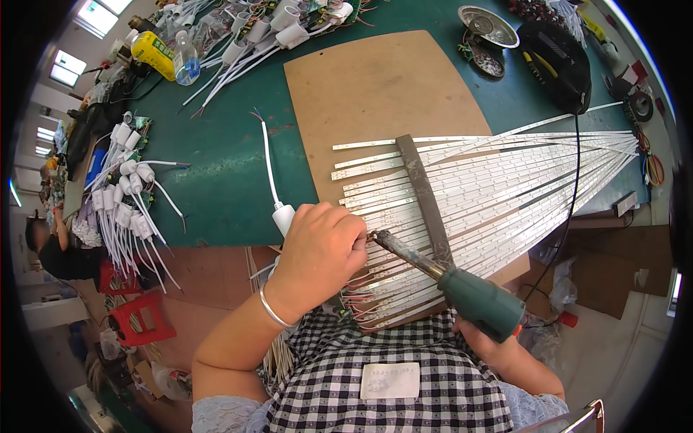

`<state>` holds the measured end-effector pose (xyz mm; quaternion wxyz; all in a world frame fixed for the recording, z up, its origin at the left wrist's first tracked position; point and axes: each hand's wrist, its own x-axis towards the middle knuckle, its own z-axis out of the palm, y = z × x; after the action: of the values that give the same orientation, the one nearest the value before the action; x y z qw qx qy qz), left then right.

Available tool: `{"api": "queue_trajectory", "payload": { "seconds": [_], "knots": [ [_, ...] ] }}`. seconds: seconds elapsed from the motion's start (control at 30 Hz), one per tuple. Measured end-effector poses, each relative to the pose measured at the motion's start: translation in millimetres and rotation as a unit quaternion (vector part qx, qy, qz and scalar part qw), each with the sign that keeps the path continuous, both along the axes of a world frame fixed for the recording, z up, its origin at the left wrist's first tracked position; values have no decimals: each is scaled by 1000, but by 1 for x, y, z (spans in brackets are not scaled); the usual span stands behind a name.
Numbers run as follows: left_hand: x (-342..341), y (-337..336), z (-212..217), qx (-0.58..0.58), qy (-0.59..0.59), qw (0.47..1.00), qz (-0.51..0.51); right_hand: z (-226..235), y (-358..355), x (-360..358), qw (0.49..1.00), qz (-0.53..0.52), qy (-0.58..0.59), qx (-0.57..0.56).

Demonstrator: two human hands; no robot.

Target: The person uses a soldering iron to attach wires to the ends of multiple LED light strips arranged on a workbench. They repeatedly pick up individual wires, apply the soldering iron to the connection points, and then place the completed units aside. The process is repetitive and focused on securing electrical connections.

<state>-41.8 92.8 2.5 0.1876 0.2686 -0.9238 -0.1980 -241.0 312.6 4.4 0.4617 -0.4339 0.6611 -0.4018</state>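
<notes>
My left hand (321, 242) is closed round a white cylindrical cap (283, 216) with a white cable (268, 159), whose bare wire ends point away from me. Its fingertips pinch close to the left ends of the LED strips (498, 177), and what lies between them is hidden. My right hand (485, 343) grips a soldering iron (480, 299) by its thick green handle. The iron's dark tip meets the strip ends beside my left fingertips. A flat brown bar (426, 198) lies across the fanned-out strips. Red wires (354, 299) hang at the nearest strip ends.
Under the strips lies a brown board (382, 86) on the green table (216, 144). More white caps with cables (133, 187) are heaped left and far. A metal dish (489, 27) and a black bag-like object (554, 65) stand far right. The iron's black cord (576, 166) crosses the strips.
</notes>
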Motion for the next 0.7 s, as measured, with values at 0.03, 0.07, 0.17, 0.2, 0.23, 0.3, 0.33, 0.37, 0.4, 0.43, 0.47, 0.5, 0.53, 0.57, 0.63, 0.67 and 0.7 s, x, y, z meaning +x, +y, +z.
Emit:
{"api": "queue_trajectory", "payload": {
  "seconds": [0.03, 0.07, 0.17, 0.2, 0.23, 0.3, 0.33, 0.37, 0.4, 0.43, 0.47, 0.5, 0.53, 0.57, 0.63, 0.67, 0.7],
  "knots": [
    [1, 0, -2, 0, 6, 1000, 0, 0, 0, 0, 1000, -1, 3, 1],
    [1, 0, -2, -1, 8, 1000, 0, 0, 1, 1, 1000, -1, 7, 2],
    [1, 0, -2, 1, 8, 1000, -1, -2, 4, 0, 999, -38, -2, -15],
    [1, 0, -1, 4, 4, 1000, -3, -3, 5, -2, 998, -54, -11, -35],
    [-1, 0, 0, 6, 4, 1000, -6, -2, 6, -5, 996, -71, -15, -56],
    [2, 2, 1, 6, -5, 1000, 6, 0, 2, -16, 984, -126, -72, -103],
    [1, 2, 2, 6, -2, 1000, 4, 5, -2, -24, 977, -156, -72, -129],
    [-1, 1, 2, 12, -2, 1000, 6, 18, -9, -37, 974, -167, -17, -154],
    [-1, -1, 2, 19, -4, 1000, 7, 23, -22, -46, 954, -207, 3, -217],
    [-1, 0, 1, 22, -8, 1000, 9, 34, -34, -56, 937, -253, -7, -242],
    [-3, 0, -1, 22, 0, 1000, 5, 44, -51, -71, 918, -262, -39, -296],
    [-1, 1, -2, 20, 1, 1000, 7, 54, -67, -86, 912, -301, -62, -270],
    [-4, 0, -2, 19, 8, 1000, 1, 63, -78, -100, 898, -336, -59, -278],
    [-3, 0, 0, 20, 6, 1000, 2, 72, -98, -106, 882, -336, -41, -328],
    [-3, 0, -1, 15, 2, 1000, -1, 83, -128, -138, 887, -318, -30, -334],
    [-3, 0, 0, 12, -2, 1000, 1, 90, -142, -154, 884, -323, 13, -339],
    [-4, -1, 1, 10, -7, 1000, -4, 98, -149, -177, 891, -284, 20, -354]
  ]
}}
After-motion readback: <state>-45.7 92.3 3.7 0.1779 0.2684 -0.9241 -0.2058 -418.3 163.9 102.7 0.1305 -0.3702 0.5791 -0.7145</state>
